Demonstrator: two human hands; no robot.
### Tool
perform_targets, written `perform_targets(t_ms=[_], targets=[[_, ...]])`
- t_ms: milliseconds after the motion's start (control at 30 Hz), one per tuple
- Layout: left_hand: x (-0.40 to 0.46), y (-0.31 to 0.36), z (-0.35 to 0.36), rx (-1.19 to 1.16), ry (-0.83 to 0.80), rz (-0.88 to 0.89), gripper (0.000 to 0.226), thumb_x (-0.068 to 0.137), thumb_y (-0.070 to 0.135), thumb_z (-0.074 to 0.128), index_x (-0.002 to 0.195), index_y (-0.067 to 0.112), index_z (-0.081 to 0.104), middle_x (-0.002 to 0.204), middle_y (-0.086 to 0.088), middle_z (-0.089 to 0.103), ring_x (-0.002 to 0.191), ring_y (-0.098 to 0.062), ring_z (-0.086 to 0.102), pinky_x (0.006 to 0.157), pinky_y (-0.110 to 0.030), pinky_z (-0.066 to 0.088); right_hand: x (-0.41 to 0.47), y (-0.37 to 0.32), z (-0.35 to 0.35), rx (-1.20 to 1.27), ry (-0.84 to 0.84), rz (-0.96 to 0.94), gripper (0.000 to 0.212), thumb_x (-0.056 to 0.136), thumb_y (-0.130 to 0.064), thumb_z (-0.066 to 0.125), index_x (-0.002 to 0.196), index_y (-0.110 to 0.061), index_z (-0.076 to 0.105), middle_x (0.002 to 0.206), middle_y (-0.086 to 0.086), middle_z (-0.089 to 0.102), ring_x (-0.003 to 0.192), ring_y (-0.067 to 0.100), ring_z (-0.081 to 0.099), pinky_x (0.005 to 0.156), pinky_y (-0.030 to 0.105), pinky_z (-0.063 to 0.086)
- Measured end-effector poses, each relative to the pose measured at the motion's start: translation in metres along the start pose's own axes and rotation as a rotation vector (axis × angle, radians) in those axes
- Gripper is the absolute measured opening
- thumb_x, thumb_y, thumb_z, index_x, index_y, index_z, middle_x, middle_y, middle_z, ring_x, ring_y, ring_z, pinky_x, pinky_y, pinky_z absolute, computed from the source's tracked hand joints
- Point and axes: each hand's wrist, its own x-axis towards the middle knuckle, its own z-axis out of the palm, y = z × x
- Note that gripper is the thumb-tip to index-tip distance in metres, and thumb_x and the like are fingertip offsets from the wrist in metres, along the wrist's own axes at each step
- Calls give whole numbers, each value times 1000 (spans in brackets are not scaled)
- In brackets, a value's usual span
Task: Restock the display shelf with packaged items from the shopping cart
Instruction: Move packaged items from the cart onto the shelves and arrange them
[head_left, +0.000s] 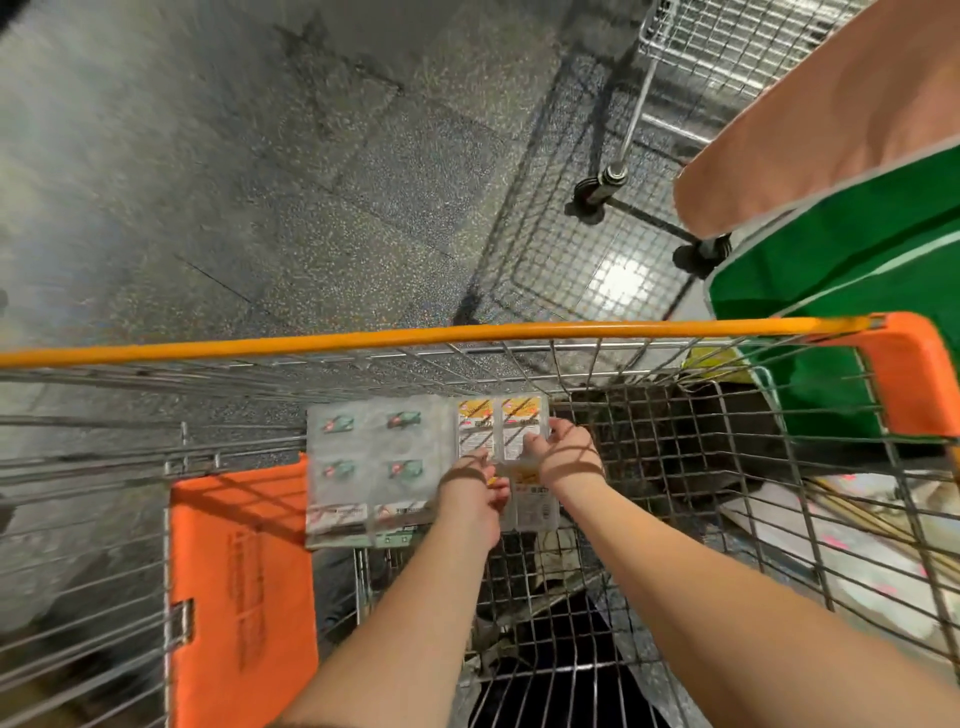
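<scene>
Both hands reach into the shopping cart (571, 358): left hand (475, 486) and right hand (566, 452) grip clear yellow-labelled packs (501, 423), beside 4 green-printed packs (371, 447) against the cart's far wall.

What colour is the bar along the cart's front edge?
Orange-yellow, with a brighter orange plastic corner; the cart's bar shows clearly in the head view.

Dim, motion-blurred; wire shadows; floor (618, 275) glare; edges warped.
</scene>
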Motion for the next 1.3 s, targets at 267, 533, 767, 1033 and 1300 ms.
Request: perform_targets(t_ms=[267, 533, 767, 1033, 1300], targets=[[-23, 1, -17, 74, -190, 38, 15, 99, 16, 49, 110, 11, 57, 119, -11, 58, 93, -21, 62, 66, -31, 51, -7, -13, 1, -154, 50, 55, 49, 97, -40, 54, 136, -12, 46, 132, 11, 54, 104, 24, 58, 69, 25, 44], [-82, 0, -53, 501, -238, 333, 19, 97, 20, 48, 87, 10, 61, 92, -6, 61, 79, -20, 56, 65, -28, 47, -85, -7, -27, -102, 37, -83, 37, 97, -36, 48, 123, -11, 58, 119, 11, 64, 105, 28, 61, 82, 31, 47], [-212, 10, -64, 679, -356, 690, 14, 94, 20, 50, 85, 15, 58, 89, -5, 61, 63, -16, 52, 53, -25, 37, -221, -23, -100, 159, 138, -275, 24, 94, -36, 53, 102, -19, 67, 95, 2, 70, 83, 18, 64, 71, 30, 51], [-373, -16, -36, 868, -582, 1098, 11, 87, 22, 54, 80, 16, 62, 89, -10, 67, 66, -20, 60, 61, -29, 43, -363, -12, -206, 293, 336, -496, 20, 95, -26, 53, 84, -14, 65, 73, -5, 65, 61, 10, 55, 55, 23, 41], [-475, -92, 43, 1025, -726, 1395, 19, 90, 31, 55, 88, 19, 69, 89, -1, 70, 78, -21, 68, 73, -41, 54, -418, 63, -337, 189, 670, -526, 16, 89, -41, 53, 84, -32, 65, 89, -12, 68, 90, 13, 62, 81, 30, 46]])
